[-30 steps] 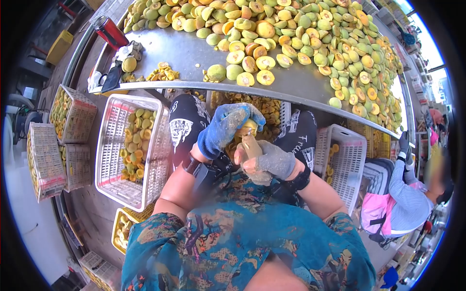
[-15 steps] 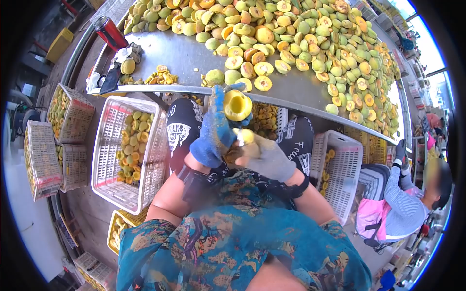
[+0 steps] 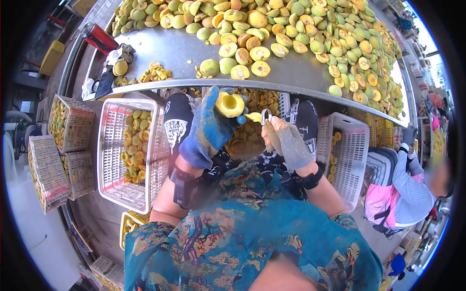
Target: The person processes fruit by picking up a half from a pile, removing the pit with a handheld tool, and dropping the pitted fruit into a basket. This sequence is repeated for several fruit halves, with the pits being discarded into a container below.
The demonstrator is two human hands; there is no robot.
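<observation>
My left hand [image 3: 206, 128], in a blue glove, holds a hollowed yellow-green fruit half [image 3: 229, 105] with its cut side up. In my right hand [image 3: 287, 140], in a pale glove with bare fingertips, is a small curved metal tool [image 3: 265, 115]. A yellow piece of fruit [image 3: 253, 116] lies at the tool, between the two hands and apart from the palm of the right one. Below them, between the knees, a container of fruit pieces [image 3: 252, 138] shows in part.
A metal table [image 3: 165, 53] heaped with fruit halves [image 3: 310, 29] spans the front, with a red can [image 3: 99, 39] at its left. White crates stand left [image 3: 104, 150] and right [image 3: 357, 160]. A co-worker [image 3: 410, 189] sits at the right.
My right hand has moved right, away from the fruit half, with the tool and yellow piece now visible. My left hand has shifted slightly left with the fruit half. The view has shifted a little.
</observation>
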